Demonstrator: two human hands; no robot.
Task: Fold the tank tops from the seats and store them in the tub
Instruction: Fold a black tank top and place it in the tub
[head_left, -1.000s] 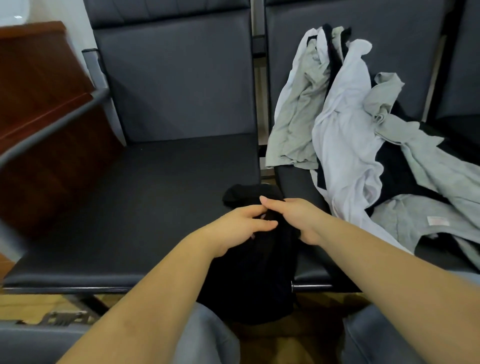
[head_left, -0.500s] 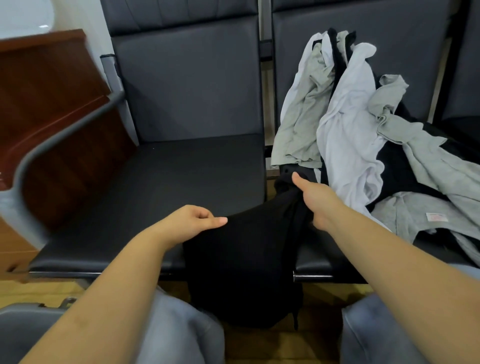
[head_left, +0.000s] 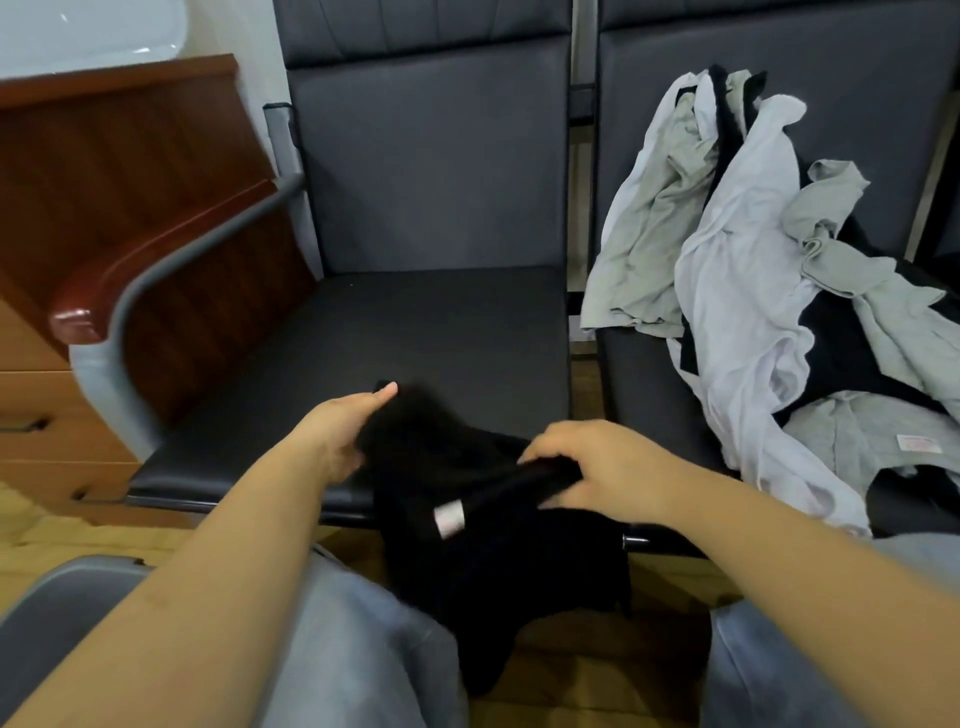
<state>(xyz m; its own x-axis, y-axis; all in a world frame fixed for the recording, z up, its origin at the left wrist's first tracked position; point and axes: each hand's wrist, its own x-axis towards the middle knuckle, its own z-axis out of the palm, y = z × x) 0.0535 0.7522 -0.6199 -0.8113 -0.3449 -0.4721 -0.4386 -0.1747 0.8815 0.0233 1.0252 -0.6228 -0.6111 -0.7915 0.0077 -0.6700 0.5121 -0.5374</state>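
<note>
Head view: two dark padded seats side by side w/ metal frames. Landmark = left seat (head_left: 415, 343), flat cushion, upright backrest behind it. Left of it: curved grey armrest (head_left: 171, 270), then a red-brown wooden cabinet (head_left: 130, 171) w/ light drawers lower down. Below the seat's front edge: wood floor (head_left: 587, 670). Right of it: right seat (head_left: 649, 395), loaded w/ a pile of tank tops (head_left: 753, 291), grey, white and black mixed, draped up the backrest and spilling over the cushion; one grey piece shows a small white label.

Hard to see: pile runs off the right edge, so count unclear. A pale object above the cabinet is cut off at top left, can't ID. Person's knees in light trousers fill the bottom corners. The black fabric swallows detail; folds and armholes not readable.

Black tank top (head_left: 493, 561) sits at the front-right corner of the left seat, upper part on the cushion, rest hanging over the edge between the knees toward the floor. Long axis approx. front-to-back, seat to floor; a rolled hem w/ a small white tag runs diagonally across it.

Left hand (head_left: 337, 431): fingers curled into the fabric's left edge, thumb straight, pinching it. Right hand (head_left: 587, 462): fingers curled down over the rolled edge, gripping it.
</note>
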